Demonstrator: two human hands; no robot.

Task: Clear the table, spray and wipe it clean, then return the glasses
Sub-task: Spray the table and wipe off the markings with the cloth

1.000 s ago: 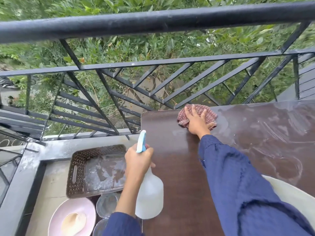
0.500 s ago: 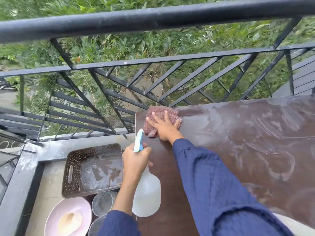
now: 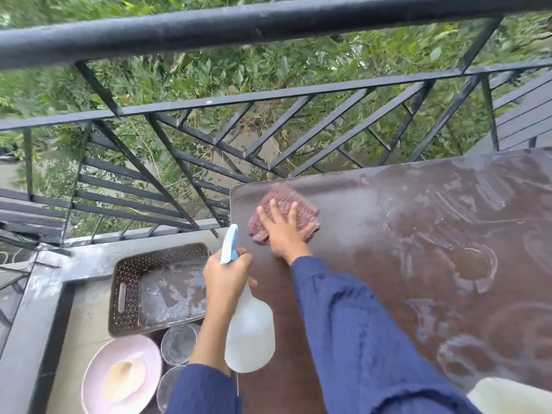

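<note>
The dark brown table point(image 3: 403, 264) is streaked with white wet smears. My right hand point(image 3: 283, 231) presses flat on a reddish checked cloth point(image 3: 283, 209) near the table's far left corner. My left hand point(image 3: 227, 279) grips the neck of a white spray bottle point(image 3: 249, 336) with a blue trigger, held above the table's left edge. Two clear glasses point(image 3: 178, 343) stand on the floor left of the table, the nearer one partly hidden by my left sleeve.
A brown perforated tray point(image 3: 128, 291) lies on the floor by the glasses. A pink plate point(image 3: 98, 372) with something pale on it sits at the lower left. A black metal railing point(image 3: 239, 25) runs along the far side. A white object point(image 3: 507, 397) shows at the lower right.
My right hand slid the cloth left toward the table's far left corner, then back a little to the right. The left hand kept holding the bottle in place.
</note>
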